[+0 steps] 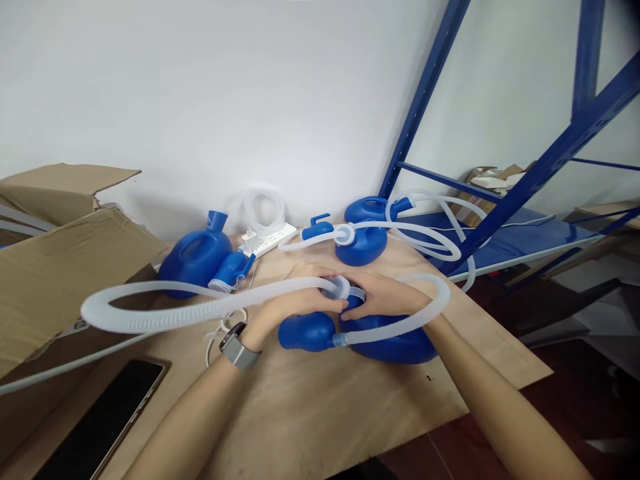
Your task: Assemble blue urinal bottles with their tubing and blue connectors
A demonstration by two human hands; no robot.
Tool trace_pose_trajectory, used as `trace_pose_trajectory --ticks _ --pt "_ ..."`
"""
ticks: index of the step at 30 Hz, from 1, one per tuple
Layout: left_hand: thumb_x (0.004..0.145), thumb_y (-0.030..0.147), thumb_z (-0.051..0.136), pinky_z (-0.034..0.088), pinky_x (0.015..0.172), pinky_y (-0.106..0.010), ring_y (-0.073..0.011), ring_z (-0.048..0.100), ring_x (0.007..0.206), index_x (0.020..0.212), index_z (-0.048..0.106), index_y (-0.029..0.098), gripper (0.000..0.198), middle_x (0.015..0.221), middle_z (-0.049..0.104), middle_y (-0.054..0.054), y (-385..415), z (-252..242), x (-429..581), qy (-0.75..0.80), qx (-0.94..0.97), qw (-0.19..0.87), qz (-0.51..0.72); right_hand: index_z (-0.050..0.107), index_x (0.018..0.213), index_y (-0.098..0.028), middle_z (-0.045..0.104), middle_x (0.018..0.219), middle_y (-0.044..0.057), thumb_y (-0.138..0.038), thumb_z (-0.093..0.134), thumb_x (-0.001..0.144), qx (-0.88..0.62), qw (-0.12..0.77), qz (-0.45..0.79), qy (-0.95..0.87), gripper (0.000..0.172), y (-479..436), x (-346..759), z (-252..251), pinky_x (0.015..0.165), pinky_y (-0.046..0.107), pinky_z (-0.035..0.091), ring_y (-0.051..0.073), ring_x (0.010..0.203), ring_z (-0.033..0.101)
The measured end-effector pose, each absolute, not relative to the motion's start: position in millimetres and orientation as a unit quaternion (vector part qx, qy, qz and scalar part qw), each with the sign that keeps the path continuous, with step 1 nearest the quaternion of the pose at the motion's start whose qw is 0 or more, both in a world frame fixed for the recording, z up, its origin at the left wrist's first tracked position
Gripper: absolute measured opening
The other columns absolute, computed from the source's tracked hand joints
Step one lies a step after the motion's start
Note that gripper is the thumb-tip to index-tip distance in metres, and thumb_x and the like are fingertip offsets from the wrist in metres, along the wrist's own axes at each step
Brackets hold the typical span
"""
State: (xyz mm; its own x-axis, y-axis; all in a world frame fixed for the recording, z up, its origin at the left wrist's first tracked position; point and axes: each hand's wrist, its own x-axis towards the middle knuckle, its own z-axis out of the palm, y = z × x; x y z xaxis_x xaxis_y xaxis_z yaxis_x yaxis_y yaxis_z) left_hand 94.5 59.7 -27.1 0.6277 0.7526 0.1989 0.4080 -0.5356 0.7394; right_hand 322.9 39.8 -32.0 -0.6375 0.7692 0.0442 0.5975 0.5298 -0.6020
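Note:
A blue plastic urinal bottle lies on the wooden table in front of me. My right hand is closed around its neck, where a pale ring shows. My left hand grips a translucent white cap against that neck; whether the cap is seated I cannot tell. From the cap side, a ribbed translucent hose runs out to the left in a wide loop. A small blue cup-shaped piece lies beside the bottle, below my left hand, with a hose joined to its end and curving right.
More blue bottles with hoses stand along the wall, another pair at the back right. A white power strip lies behind. At left are an open cardboard box and a phone. Blue metal shelving stands right.

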Motion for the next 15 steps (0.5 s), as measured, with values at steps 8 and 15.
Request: trace_pose_trajectory --ticks 8,15 --pt "0.08 0.059 0.074 0.06 0.072 -0.034 -0.0223 0.074 0.079 0.101 0.075 0.016 0.047 0.09 0.078 -0.008 80.1 -35.0 69.7 0.423 0.712 0.456 0.327 0.052 0.15 -0.032 0.064 0.146 0.005 -0.042 0.086 0.078 -0.379 0.154 0.275 -0.87 0.08 35.5 318.5 -22.8 0.112 0.049 0.048 0.033 0.132 0.06" --pt "0.093 0.076 0.046 0.056 0.067 -0.034 -0.0291 0.076 0.08 0.091 0.072 0.014 0.067 0.09 0.076 -0.016 94.9 -50.0 48.6 0.594 0.694 0.3 0.275 0.067 0.122 -0.022 0.074 0.12 0.008 -0.052 0.086 0.077 -0.434 0.113 0.244 -0.86 0.057 35.8 320.8 -27.6 0.094 0.047 0.054 0.031 0.108 0.069"
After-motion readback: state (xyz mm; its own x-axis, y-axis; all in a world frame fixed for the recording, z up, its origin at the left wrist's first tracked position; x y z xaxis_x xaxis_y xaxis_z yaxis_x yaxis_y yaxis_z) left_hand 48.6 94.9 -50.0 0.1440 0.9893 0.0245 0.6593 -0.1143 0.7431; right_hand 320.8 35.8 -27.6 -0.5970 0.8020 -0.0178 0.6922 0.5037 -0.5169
